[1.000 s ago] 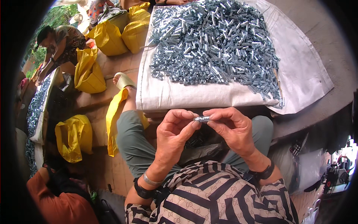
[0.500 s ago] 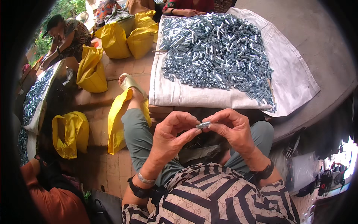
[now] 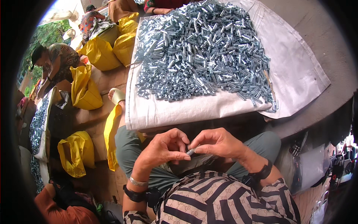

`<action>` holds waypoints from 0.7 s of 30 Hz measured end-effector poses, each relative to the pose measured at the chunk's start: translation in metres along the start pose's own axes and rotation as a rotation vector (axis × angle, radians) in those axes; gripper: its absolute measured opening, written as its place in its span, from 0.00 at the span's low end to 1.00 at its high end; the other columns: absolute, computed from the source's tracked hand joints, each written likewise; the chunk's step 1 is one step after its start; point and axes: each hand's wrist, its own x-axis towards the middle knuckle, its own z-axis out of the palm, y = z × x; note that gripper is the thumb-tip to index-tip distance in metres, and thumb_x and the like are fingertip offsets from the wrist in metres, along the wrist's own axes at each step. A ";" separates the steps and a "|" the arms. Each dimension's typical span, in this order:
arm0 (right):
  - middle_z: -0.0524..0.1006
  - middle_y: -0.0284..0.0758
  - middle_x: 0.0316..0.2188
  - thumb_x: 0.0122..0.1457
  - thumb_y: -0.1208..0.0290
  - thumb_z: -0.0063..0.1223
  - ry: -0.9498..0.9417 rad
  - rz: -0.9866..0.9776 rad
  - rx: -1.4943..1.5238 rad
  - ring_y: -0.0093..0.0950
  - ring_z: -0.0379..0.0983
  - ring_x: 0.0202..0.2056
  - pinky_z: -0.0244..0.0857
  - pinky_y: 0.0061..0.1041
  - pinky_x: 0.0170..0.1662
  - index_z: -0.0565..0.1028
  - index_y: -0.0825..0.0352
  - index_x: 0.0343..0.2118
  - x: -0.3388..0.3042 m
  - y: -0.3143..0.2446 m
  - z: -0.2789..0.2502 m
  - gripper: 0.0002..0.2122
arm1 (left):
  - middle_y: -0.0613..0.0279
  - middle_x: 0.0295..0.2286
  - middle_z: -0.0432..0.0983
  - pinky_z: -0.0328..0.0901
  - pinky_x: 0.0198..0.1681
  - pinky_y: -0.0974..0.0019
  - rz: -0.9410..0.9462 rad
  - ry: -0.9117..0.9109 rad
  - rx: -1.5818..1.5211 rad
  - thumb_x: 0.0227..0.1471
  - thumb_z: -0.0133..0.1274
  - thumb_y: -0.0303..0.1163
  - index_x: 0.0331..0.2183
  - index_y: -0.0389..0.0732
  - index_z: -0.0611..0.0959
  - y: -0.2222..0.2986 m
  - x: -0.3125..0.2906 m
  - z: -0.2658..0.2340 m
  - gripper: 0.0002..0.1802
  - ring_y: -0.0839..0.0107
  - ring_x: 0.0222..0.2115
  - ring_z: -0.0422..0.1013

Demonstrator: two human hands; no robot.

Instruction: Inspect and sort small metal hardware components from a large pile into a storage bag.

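Above my lap, my right hand pinches a small silvery metal sleeve between thumb and index finger. My left hand is right beside it with the fingers curled. Its thumb reaches close to the sleeve's lower side, and a gap shows between that thumb and the index finger. Whether the left thumb touches the sleeve, I cannot tell. Beyond my hands lies a large heap of similar silvery metal sleeves, with shorter pieces along its near left side. The heap rests on a white woven sheet.
Yellow bags stand on the brick-coloured floor to the left, one yellow bag nearer me. Another sheet of metal pieces lies at far left, beside a bent-over person. Someone's red sleeve shows behind the heap. An orange-clad person is at lower left.
My left thumb and index finger have parted from the sleeve, which both hands pinched before. The right hand still grips it. The view has shifted, so the heap appears larger and my hands lower.
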 end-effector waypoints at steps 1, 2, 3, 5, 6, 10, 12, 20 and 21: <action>0.81 0.34 0.35 0.55 0.80 0.61 0.090 -0.043 -0.254 0.21 0.77 0.38 0.71 0.21 0.44 0.80 0.70 0.37 0.002 -0.001 -0.008 0.07 | 0.66 0.24 0.78 0.66 0.22 0.79 -0.030 0.094 0.168 0.42 0.69 0.23 0.39 0.37 0.77 0.002 0.003 -0.002 0.22 0.82 0.22 0.73; 0.81 0.32 0.35 0.54 0.79 0.62 0.180 -0.086 -0.509 0.19 0.76 0.39 0.70 0.20 0.44 0.80 0.69 0.39 0.005 -0.001 -0.017 0.09 | 0.68 0.24 0.77 0.63 0.20 0.78 0.005 0.227 0.315 0.43 0.69 0.25 0.37 0.38 0.79 0.006 0.006 -0.002 0.18 0.83 0.18 0.69; 0.80 0.30 0.33 0.55 0.76 0.62 0.324 -0.239 -0.644 0.18 0.75 0.38 0.69 0.20 0.43 0.80 0.69 0.41 0.010 0.006 -0.035 0.10 | 0.66 0.23 0.77 0.63 0.21 0.76 0.045 0.397 0.558 0.45 0.67 0.25 0.36 0.38 0.79 0.010 0.018 -0.001 0.15 0.81 0.18 0.70; 0.79 0.43 0.33 0.55 0.74 0.60 0.629 -0.293 -0.813 0.35 0.78 0.34 0.69 0.28 0.40 0.80 0.69 0.38 0.027 0.009 -0.070 0.09 | 0.63 0.25 0.78 0.66 0.27 0.72 0.165 0.756 0.874 0.45 0.64 0.24 0.33 0.39 0.83 0.011 0.042 -0.007 0.09 0.79 0.22 0.71; 0.79 0.44 0.31 0.55 0.73 0.60 0.699 -0.424 -0.972 0.39 0.77 0.33 0.69 0.31 0.38 0.79 0.69 0.36 0.038 -0.003 -0.078 0.08 | 0.61 0.28 0.79 0.67 0.28 0.70 0.280 0.858 0.942 0.44 0.64 0.23 0.33 0.38 0.82 0.007 0.054 -0.015 0.10 0.74 0.22 0.72; 0.77 0.42 0.30 0.54 0.73 0.61 0.838 -0.393 -1.103 0.41 0.76 0.31 0.68 0.35 0.36 0.80 0.67 0.35 0.065 0.006 -0.116 0.07 | 0.59 0.31 0.74 0.68 0.30 0.62 0.264 0.886 1.173 0.46 0.62 0.26 0.33 0.42 0.80 0.000 0.077 -0.029 0.09 0.62 0.25 0.74; 0.76 0.40 0.30 0.54 0.71 0.60 0.853 -0.466 -1.124 0.41 0.76 0.31 0.69 0.35 0.35 0.80 0.65 0.35 0.073 0.010 -0.118 0.07 | 0.59 0.31 0.73 0.68 0.31 0.60 0.228 0.876 1.243 0.46 0.62 0.26 0.32 0.42 0.80 -0.002 0.080 -0.031 0.09 0.60 0.26 0.73; 0.76 0.37 0.31 0.55 0.68 0.59 0.803 -0.365 -1.262 0.39 0.76 0.31 0.69 0.35 0.35 0.80 0.61 0.36 0.087 0.001 -0.113 0.07 | 0.59 0.30 0.73 0.68 0.34 0.59 0.471 0.824 1.494 0.47 0.60 0.25 0.31 0.41 0.78 -0.009 0.078 -0.032 0.07 0.59 0.32 0.72; 0.75 0.37 0.31 0.55 0.69 0.58 0.800 -0.353 -1.227 0.38 0.76 0.31 0.69 0.34 0.35 0.80 0.62 0.36 0.087 0.000 -0.113 0.07 | 0.59 0.30 0.73 0.68 0.34 0.59 0.474 0.826 1.492 0.47 0.60 0.25 0.31 0.41 0.78 -0.008 0.078 -0.031 0.07 0.59 0.32 0.72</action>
